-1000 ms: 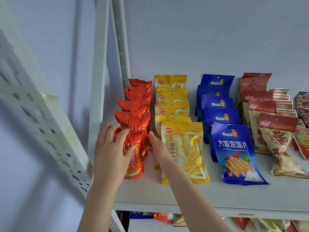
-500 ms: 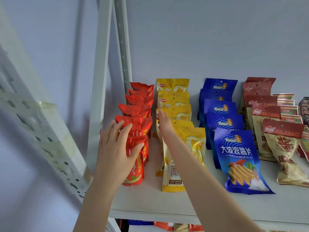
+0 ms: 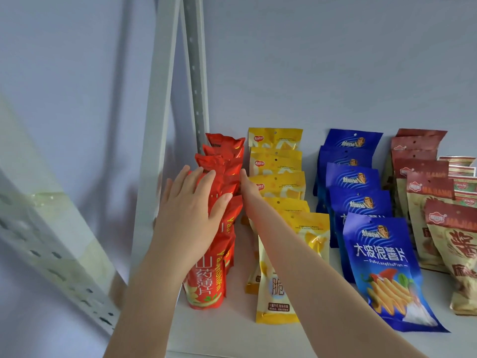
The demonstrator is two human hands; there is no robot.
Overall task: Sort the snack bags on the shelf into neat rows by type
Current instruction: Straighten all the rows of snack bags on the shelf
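My left hand point(image 3: 191, 210) lies flat on the near left face of the red bags point(image 3: 206, 288), fingers spread and nearly straight, thumb across the front, pressing and not gripping. My right hand point(image 3: 249, 192) slides edge-on into the gap on the row's other side, fingers straight as far as I can see, though the tips are hidden behind the foil. So the red row stands squeezed between my two palms, holding nothing pinched, and it runs away from my fingertips toward the back wall.

These packs look light, puffy and slick: crinkly foil with air inside, crisps that I judge would crush under a hard squeeze. I would steer them by the flat sides with open palms, or lift one by its stiff sealed top edge, never by the belly.

Just right of my right wrist stands the row of yellow bags point(image 3: 278, 161); the front yellow bag point(image 3: 273, 293) sits under my forearm and leans askew. Further right come the blue bags point(image 3: 382, 254), then the brown bags point(image 3: 423, 192). Left of my left hand the white upright point(image 3: 154, 151) hems the row in, all on the shelf point(image 3: 232, 332)
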